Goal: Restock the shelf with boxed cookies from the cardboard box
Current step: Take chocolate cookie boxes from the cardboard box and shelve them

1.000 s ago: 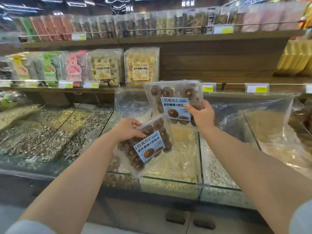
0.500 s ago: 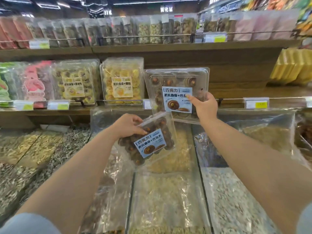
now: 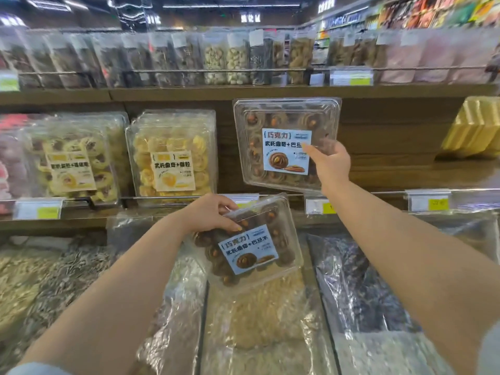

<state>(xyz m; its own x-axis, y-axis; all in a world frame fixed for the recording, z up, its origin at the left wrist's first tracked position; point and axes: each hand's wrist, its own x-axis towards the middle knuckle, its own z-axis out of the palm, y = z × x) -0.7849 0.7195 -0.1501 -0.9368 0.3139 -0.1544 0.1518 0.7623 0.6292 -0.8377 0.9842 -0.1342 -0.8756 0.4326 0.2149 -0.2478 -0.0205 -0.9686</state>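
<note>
My right hand (image 3: 330, 165) grips the lower right corner of a clear box of chocolate cookies (image 3: 281, 123) with a blue label, held upright against the wooden back of the middle shelf (image 3: 405, 171). Lower down, my left hand (image 3: 209, 212) holds a second, tilted box of the same chocolate cookies (image 3: 251, 244) by its upper left corner, over the bulk bins. A box of yellow cookies (image 3: 170, 155) stands on the shelf just left of the raised box. The cardboard box is out of view.
More cookie boxes (image 3: 73, 158) line the shelf's left part, behind a wire rail with price tags (image 3: 38, 209). Gold packs (image 3: 476, 128) sit at the shelf's right end. Bagged snacks (image 3: 224, 60) fill the top shelf. Plastic-covered bulk bins (image 3: 257, 320) lie below.
I have stepped closer to the shelf. My right hand has raised its box from in front of the rail up into the shelf gap. The left hand's box has stayed low.
</note>
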